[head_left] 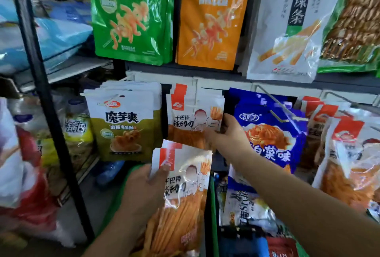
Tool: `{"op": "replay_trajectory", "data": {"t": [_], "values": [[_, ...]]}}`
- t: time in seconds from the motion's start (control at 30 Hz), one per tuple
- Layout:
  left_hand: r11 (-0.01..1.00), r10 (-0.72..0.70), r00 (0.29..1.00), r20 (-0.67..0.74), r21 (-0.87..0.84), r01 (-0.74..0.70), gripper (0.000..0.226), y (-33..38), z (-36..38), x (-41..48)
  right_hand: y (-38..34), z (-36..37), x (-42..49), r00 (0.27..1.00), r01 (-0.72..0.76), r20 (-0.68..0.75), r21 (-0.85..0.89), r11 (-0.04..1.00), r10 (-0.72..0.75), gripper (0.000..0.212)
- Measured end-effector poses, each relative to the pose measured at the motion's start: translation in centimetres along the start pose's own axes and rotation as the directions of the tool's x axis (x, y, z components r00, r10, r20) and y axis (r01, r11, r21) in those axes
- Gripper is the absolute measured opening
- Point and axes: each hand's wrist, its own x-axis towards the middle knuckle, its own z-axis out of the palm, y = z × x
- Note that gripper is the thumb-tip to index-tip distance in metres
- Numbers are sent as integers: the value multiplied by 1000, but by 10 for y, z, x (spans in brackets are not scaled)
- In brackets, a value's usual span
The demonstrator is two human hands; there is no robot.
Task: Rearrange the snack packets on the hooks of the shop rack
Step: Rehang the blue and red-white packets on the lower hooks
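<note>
Left grip [148, 188] clasping loose orange-stick packets [185, 205], right grip [232, 131] pinching edge of hanging packets [185, 112]

Up at 11 o'clock, the green packet [131, 16] says 魔芋爽 in big dark letters. The orange packet [209, 26] at 12 o'clock says the same three words. At 2 o'clock, the white packet [287, 30] says 大面筋 on top and 辣条 on a dark strip below. At 9 o'clock, the olive packet [125, 125] says 魔芋爽 too. The blue packet [271, 133] at 3 o'clock says 白菜味. The held packet [185, 191] in your left hand [144, 191], at 6 o'clock, seems to say 干巴棒. So does the hanging packet [193, 121] your right hand [230, 131] pinches. At 5 o'clock, a pale packet [242, 205] shows "Style". The small print is too blurry to read.
</note>
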Motion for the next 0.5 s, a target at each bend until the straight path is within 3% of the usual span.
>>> {"op": "replay_trajectory", "data": {"t": [0.17,0.37,0.5], "values": [[997,-6,1000,-15,-76,4,31,-6,-17,15,-12,4,36,981,-122,-124,192,974,147,17],[978,-95,995,-9,-187,92,21,-3,-28,16,-4,8,29,985,-145,-49,277,950,165,14],[979,-90,996,0,-181,89,23,-3,-27,14,4,11,26,988,-152,34,351,924,149,28]]}}
